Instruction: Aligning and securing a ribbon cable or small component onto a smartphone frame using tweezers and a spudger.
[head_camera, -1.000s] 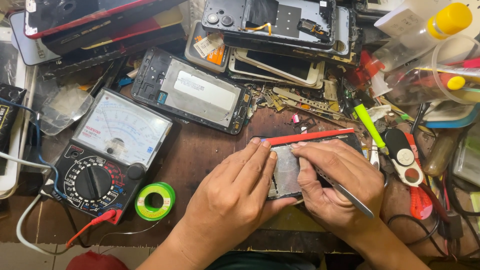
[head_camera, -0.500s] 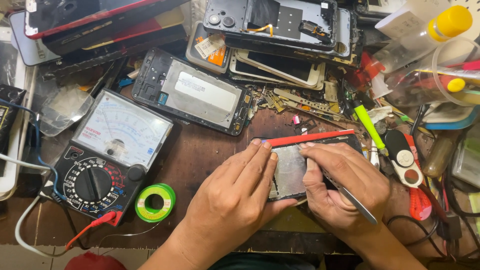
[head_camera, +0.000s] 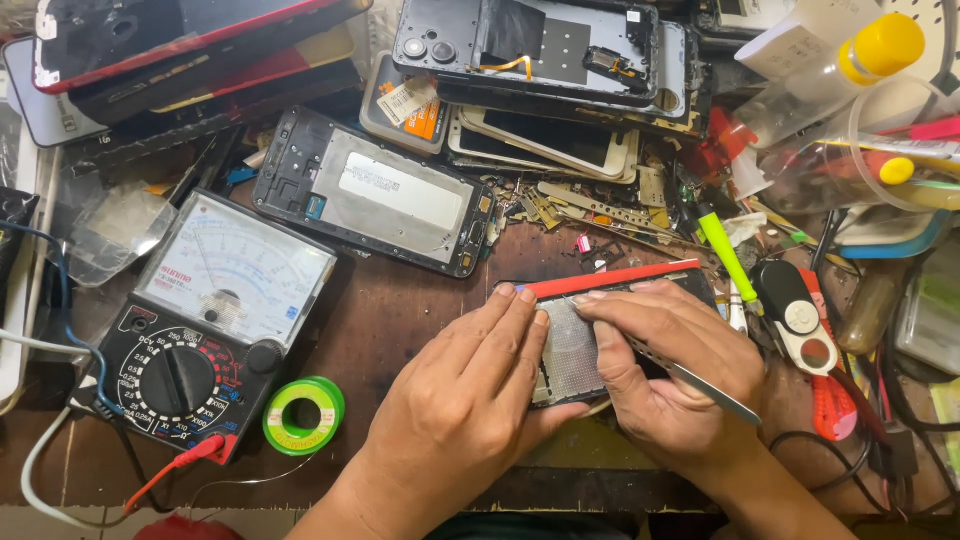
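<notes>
— Two hands are laid on the red-edged phone frame (head_camera: 600, 330), lower centre of the picture. How is it held?

— It is pinned flat by the left hand (head_camera: 470, 400), fingers together. Metal tweezers (head_camera: 690, 375) are pinched in the right hand (head_camera: 670, 370); the tip is best kept low, pressure light.

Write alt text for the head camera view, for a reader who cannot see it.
Two bare hands work on an opened phone with a red edge on a cluttered wooden bench: the left hand steadies it while the right hand holds metal tweezers over its back. An analog multimeter, a green solder spool and other dismantled phones lie around.
</notes>
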